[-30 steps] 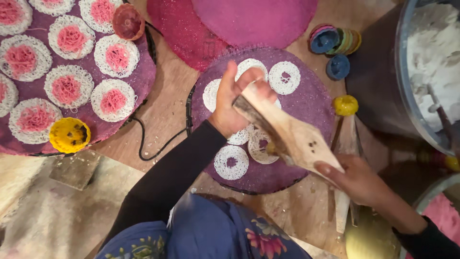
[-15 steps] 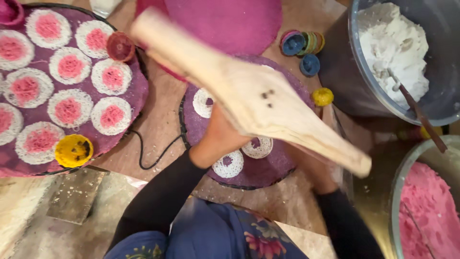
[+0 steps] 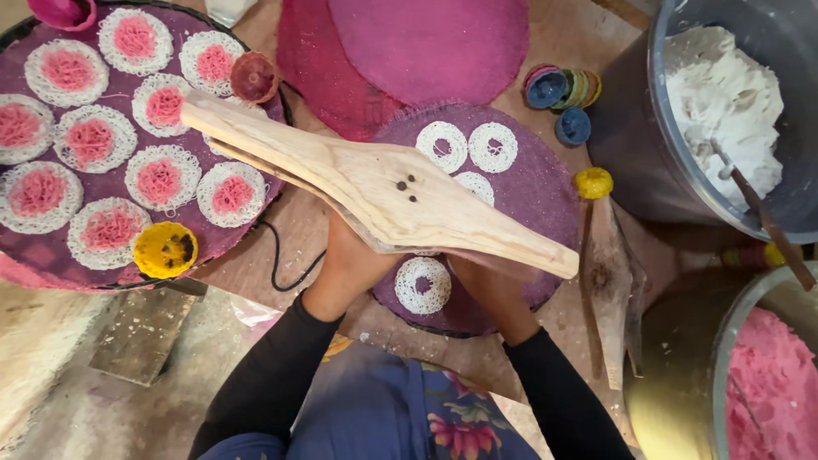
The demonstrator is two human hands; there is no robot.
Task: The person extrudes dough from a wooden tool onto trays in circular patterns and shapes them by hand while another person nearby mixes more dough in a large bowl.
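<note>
both hands hidden under the wooden press (image 3: 383,192) above the purple mat (image 3: 545,196).

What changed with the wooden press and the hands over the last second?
The wooden press swung up level across the purple mat. Both hands went under it: left hand, right hand. A second ago the right held its end and the left lay on the mat. The white rings and dough tubs stayed put.
</note>
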